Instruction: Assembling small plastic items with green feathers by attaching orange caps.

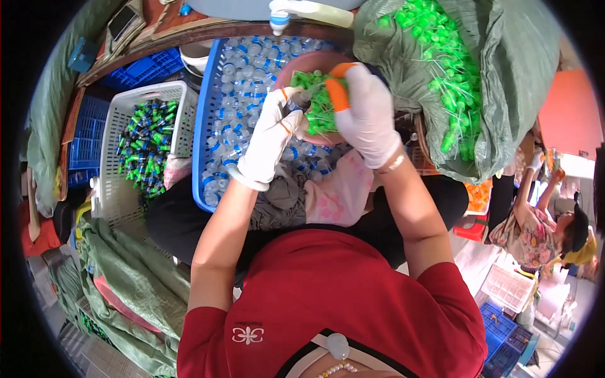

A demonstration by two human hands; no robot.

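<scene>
My left hand [272, 135], in a white glove, holds a small dark bottle [299, 103] upright and slightly tilted between thumb and fingers. To its right, my right hand [367, 107] wears a white glove with orange fingertips; its fingers are curled, slightly blurred, and what they grip cannot be made out. Both hands are above a pink bowl [296, 65] heaped with green caps on thin pale tubes [320, 116]. The bowl rests in a blue crate [203, 135] full of small clear bottles with blue bands [242, 94].
A white crate [108, 151] at left contains dark bottles with green tops [148, 142]. At upper right, a green sack [513, 82] spills more green caps [450, 69]. A bench edge [151, 39] runs behind. Another person [532, 233] works at far right. Cloths [337, 195] cover my lap.
</scene>
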